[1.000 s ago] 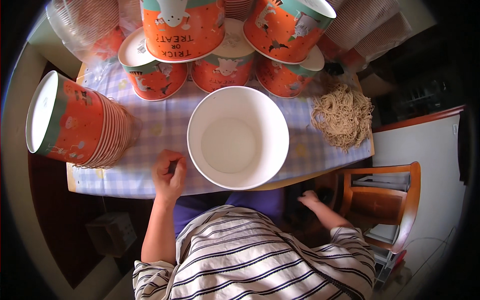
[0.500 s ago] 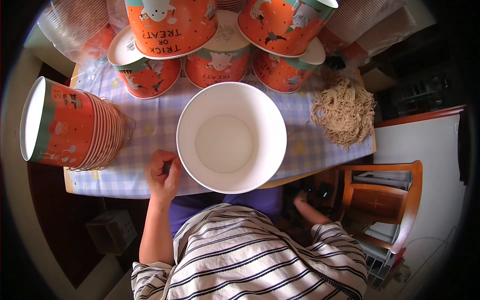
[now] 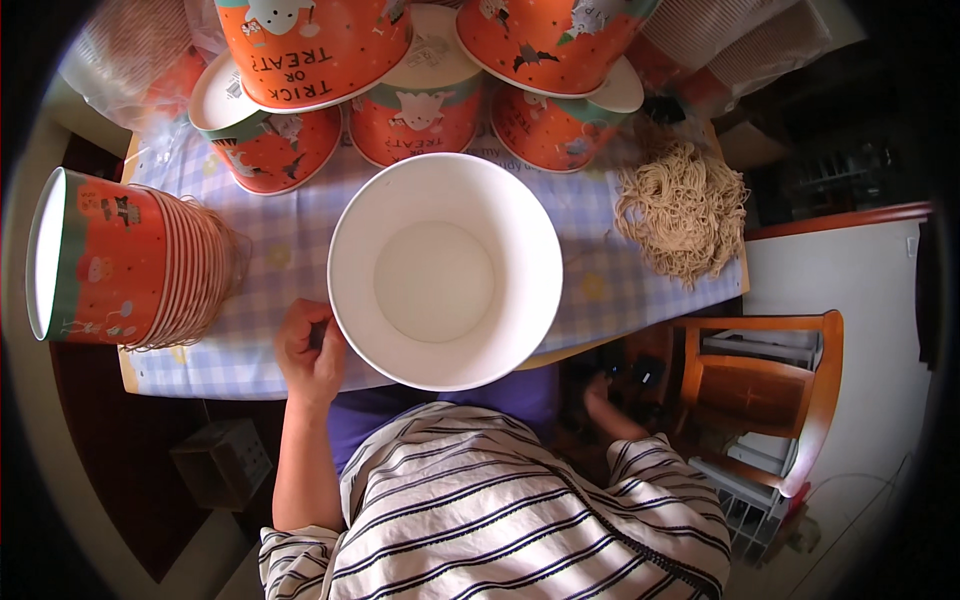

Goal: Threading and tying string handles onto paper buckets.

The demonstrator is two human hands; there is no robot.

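Note:
A large white-lined paper bucket [image 3: 445,355] stands at the table's front edge with its open mouth up. Inside it only the plain white wall and bottom show. My left hand [image 3: 308,350] is beside the bucket's left rim, its fingers curled and the thumb drawn in. Anything held inside that fist is hidden. My right hand [image 3: 597,393] hangs below the table edge at the right, dim and small, close to some dark objects in shadow; its fingers cannot be made out.
A nested stack of orange buckets [image 3: 115,260] with cord loops lies at the left. Upturned orange buckets [image 3: 310,60] are piled at the back. Beige cords [image 3: 685,215] lie heaped at the right on a checked tablecloth [image 3: 255,350]. A wooden chair [image 3: 755,400] stands right of me.
The table and its things have shifted slightly left in view, as my head has moved. My left hand stays curled beside the bucket; my right hand stays low.

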